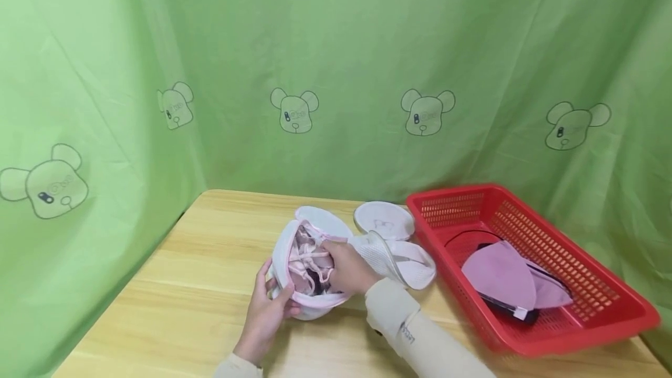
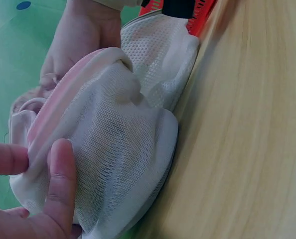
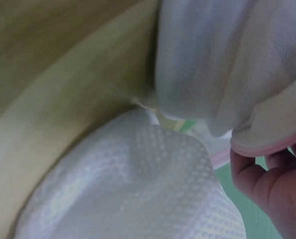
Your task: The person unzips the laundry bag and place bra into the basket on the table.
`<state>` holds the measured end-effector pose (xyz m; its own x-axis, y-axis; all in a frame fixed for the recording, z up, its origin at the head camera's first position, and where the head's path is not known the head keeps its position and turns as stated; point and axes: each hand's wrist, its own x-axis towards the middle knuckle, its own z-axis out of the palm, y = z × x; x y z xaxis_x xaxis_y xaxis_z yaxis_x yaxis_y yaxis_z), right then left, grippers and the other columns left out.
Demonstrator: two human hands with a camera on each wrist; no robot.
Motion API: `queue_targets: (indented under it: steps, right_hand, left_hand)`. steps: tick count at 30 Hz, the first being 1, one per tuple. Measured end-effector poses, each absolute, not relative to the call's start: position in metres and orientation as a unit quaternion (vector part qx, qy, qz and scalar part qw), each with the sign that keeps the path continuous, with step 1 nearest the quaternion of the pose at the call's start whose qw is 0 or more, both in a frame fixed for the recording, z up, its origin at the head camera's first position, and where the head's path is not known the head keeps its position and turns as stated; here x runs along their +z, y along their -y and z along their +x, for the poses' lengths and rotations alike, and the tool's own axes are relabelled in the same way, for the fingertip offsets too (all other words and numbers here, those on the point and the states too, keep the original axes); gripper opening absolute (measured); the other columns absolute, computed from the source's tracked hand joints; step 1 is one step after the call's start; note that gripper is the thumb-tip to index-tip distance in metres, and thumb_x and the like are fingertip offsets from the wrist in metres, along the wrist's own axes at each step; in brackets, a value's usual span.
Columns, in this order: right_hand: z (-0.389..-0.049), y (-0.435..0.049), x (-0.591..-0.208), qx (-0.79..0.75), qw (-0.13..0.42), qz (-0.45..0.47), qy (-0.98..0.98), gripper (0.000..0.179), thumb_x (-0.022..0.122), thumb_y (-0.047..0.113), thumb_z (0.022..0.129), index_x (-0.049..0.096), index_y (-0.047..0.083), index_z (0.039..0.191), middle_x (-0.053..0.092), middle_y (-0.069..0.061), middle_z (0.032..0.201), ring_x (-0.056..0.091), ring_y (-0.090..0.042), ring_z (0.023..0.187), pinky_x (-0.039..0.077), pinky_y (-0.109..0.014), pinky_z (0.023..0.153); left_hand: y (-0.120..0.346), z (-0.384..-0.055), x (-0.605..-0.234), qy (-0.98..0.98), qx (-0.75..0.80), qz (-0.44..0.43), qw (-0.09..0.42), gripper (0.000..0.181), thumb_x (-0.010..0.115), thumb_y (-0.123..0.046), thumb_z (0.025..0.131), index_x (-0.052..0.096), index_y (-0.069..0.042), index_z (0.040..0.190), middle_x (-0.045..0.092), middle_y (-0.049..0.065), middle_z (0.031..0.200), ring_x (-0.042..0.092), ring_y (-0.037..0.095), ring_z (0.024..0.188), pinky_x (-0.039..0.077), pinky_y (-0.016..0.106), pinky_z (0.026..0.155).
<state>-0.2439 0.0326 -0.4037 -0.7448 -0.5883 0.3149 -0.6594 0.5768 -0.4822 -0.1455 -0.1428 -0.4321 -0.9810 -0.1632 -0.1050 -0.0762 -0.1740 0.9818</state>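
Note:
A white mesh laundry bag (image 1: 310, 306) with a pink zip edge stands unzipped on the table, its lid flap (image 1: 326, 221) folded back. My left hand (image 1: 264, 315) grips the near-left rim between thumb and fingers; the left wrist view shows the thumb and a finger on either side of the zip edge. Inside lies a pink garment (image 1: 301, 267) with thin straps, like a bra. My right hand (image 1: 346, 267) reaches over the right rim into the bag, touching the garment. Its fingertips are hidden, so their grip cannot be made out.
A second white mesh bag (image 1: 378, 255) lies on its side beside the right forearm. Behind it rests a round white lid or pouch (image 1: 385, 220). A red plastic basket (image 1: 475, 314) holds a purple fabric piece (image 1: 499, 276) with black edging. Green curtain (image 1: 357, 150) encloses the wooden table (image 1: 194, 284).

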Motion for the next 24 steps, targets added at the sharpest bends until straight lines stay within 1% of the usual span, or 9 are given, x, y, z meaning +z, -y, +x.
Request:
queue_targets:
  steps: [2,5,8,10,13,16,20,24]
  right_hand:
    - [-0.245,-0.035,-0.399,0.308,0.063,0.339,0.887,0.038,0.058,-0.012,0.059,0.057,0.009,0.091,0.058,-0.001,0.081,0.055,-0.016,0.075,0.051,-0.033,0.068]
    - [-0.245,-0.038,-0.392,0.325,0.076,0.321,0.886,0.034,0.060,-0.010,0.062,0.057,0.009,0.090,0.058,-0.001,0.079,0.054,-0.017,0.073,0.050,-0.034,0.067]
    - [-0.245,-0.040,-0.388,0.349,0.088,0.305,0.882,0.032,0.060,-0.010,0.065,0.059,0.009,0.091,0.058,0.000,0.077,0.054,-0.016,0.072,0.049,-0.033,0.066]
    - [-0.245,-0.042,-0.385,0.367,0.088,0.295,0.878,0.033,0.056,-0.012,0.065,0.059,0.010,0.089,0.056,0.001,0.076,0.054,-0.017,0.072,0.049,-0.032,0.065]
    - [-0.245,-0.043,-0.381,0.387,0.089,0.285,0.872,0.031,0.054,-0.013,0.066,0.055,0.012,0.084,0.052,0.002,0.073,0.053,-0.017,0.072,0.047,-0.031,0.064]
    - [-0.245,-0.044,-0.379,0.399,0.095,0.284,0.867,0.028,0.052,-0.014,0.066,0.047,0.012,0.076,0.045,0.002,0.067,0.051,-0.017,0.068,0.045,-0.031,0.061]
    - [-0.246,-0.045,-0.376,0.417,0.105,0.282,0.858,0.030,0.051,-0.015,0.064,0.042,0.012,0.074,0.039,0.002,0.064,0.049,-0.019,0.066,0.043,-0.030,0.057]
    - [-0.246,-0.044,-0.374,0.433,0.118,0.277,0.850,0.029,0.053,-0.014,0.068,0.041,0.011,0.075,0.041,0.001,0.065,0.050,-0.020,0.068,0.044,-0.031,0.057]
  left_hand:
    - [0.142,-0.146,-0.432,0.641,-0.762,0.093,0.030,0.081,0.055,0.004,0.092,0.011,-0.018,0.156,0.029,0.032,0.145,0.061,0.021,0.073,0.058,0.033,0.066]
    - [0.142,-0.147,-0.432,0.639,-0.763,0.093,0.030,0.084,0.055,0.009,0.088,0.014,-0.020,0.155,0.029,0.033,0.143,0.062,0.022,0.073,0.058,0.034,0.065]
    - [0.142,-0.147,-0.432,0.640,-0.761,0.097,0.031,0.086,0.054,0.012,0.086,0.016,-0.022,0.155,0.030,0.032,0.142,0.061,0.023,0.072,0.058,0.034,0.064]
    - [0.142,-0.146,-0.431,0.643,-0.758,0.099,0.033,0.086,0.054,0.013,0.086,0.018,-0.023,0.155,0.030,0.032,0.141,0.061,0.023,0.071,0.058,0.033,0.064]
    - [0.141,-0.145,-0.430,0.649,-0.754,0.097,0.032,0.086,0.053,0.013,0.086,0.018,-0.023,0.155,0.028,0.033,0.142,0.061,0.023,0.071,0.058,0.033,0.064]
    - [0.142,-0.145,-0.431,0.654,-0.750,0.095,0.031,0.085,0.053,0.013,0.086,0.019,-0.024,0.155,0.027,0.034,0.143,0.061,0.023,0.071,0.058,0.033,0.065]
    - [0.142,-0.145,-0.432,0.664,-0.741,0.095,0.033,0.084,0.053,0.012,0.087,0.022,-0.025,0.155,0.027,0.033,0.144,0.061,0.023,0.071,0.058,0.033,0.064]
    - [0.141,-0.147,-0.433,0.675,-0.730,0.100,0.039,0.083,0.054,0.012,0.086,0.026,-0.027,0.154,0.030,0.029,0.144,0.060,0.021,0.069,0.058,0.031,0.061]
